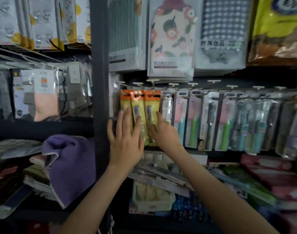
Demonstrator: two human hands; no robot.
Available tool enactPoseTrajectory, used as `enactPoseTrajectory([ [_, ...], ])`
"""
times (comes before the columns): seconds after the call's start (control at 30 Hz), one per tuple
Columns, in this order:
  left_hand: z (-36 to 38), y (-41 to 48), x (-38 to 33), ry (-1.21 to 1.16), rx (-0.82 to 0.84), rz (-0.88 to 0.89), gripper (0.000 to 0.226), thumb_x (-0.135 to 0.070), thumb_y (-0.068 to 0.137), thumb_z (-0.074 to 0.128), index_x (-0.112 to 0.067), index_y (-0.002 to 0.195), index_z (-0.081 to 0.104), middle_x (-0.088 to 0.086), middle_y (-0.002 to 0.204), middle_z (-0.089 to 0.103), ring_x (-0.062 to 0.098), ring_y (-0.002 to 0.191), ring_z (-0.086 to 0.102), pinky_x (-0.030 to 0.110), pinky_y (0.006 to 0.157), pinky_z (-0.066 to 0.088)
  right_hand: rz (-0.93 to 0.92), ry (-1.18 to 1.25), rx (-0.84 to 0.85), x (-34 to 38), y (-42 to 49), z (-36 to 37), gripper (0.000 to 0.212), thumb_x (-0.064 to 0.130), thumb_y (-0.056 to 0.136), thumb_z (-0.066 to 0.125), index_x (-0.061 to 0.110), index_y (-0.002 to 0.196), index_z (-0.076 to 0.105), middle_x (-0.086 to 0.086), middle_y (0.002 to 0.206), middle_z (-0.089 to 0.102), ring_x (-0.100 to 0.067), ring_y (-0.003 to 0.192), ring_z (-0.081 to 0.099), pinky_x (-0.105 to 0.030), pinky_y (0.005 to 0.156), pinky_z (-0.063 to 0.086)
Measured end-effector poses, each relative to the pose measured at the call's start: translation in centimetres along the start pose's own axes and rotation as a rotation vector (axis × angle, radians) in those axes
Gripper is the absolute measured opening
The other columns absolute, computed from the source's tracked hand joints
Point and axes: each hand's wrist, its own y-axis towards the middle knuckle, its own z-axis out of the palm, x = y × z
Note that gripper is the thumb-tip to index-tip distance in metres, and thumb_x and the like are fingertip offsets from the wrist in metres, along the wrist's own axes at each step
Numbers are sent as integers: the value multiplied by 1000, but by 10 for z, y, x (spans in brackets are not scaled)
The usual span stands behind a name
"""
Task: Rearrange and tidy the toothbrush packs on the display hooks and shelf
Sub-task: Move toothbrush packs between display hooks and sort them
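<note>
Three orange-topped yellow toothbrush packs [141, 105] hang side by side on hooks at the left end of the display rail. My left hand [125, 141] lies flat, fingers spread, against the lower part of the two left packs. On the lower edge of the right orange pack rests my right hand [164, 132], fingers curled; I cannot tell whether it grips the pack. To the right hang several clear packs with pink, green and teal toothbrushes [193, 122]. More toothbrush packs [163, 171] lie loose on the shelf below.
A dark upright post [100, 98] stands just left of the orange packs. Cloth packs [171, 41] hang above the rail. Folded towels, one purple [70, 164], fill the left shelf. Red boxes [269, 171] lie at the right of the lower shelf.
</note>
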Motion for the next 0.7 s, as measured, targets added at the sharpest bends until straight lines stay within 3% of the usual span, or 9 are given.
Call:
enactPoseTrajectory([
  [0.07, 7, -1, -28, -102, 54, 23, 55, -23, 78, 60, -11, 132, 52, 20, 147, 30, 35, 135, 27, 52, 110, 18, -31, -11, 4, -33, -14, -16, 49, 23, 99, 37, 14, 145, 23, -12, 89, 62, -31, 70, 59, -34, 54, 45],
  [0.13, 18, 5, -53, -211, 152, -33, 58, -18, 76, 67, -7, 130, 53, 22, 140, 40, 37, 128, 36, 51, 105, 31, -24, -20, 15, -69, -28, -36, 48, 21, 99, 36, 17, 145, 23, -6, 78, 55, -25, 58, 51, -30, 45, 35],
  [0.3, 51, 43, -73, -375, 379, -442, 57, -18, 86, 62, -2, 136, 40, 18, 127, 48, 32, 116, 46, 39, 95, 41, -10, -26, -27, -150, -61, -75, 45, 16, 98, 40, 18, 142, 31, 5, 61, 42, -16, 50, 43, -27, 42, 27],
  [0.43, 68, 62, -72, -369, 425, -643, 55, -25, 91, 57, 0, 136, 36, 19, 129, 46, 32, 117, 45, 41, 93, 44, 11, 45, -9, -174, -63, -82, 43, 18, 97, 41, 18, 139, 34, 6, 66, 46, -16, 56, 48, -33, 48, 38],
  [0.7, 76, 75, -81, -339, 518, -707, 55, -27, 96, 52, -2, 141, 32, 21, 124, 51, 34, 106, 56, 39, 77, 47, 6, 140, -14, -155, -42, -65, 38, 15, 96, 42, 15, 134, 38, -8, 63, 56, -26, 55, 53, -43, 49, 44],
])
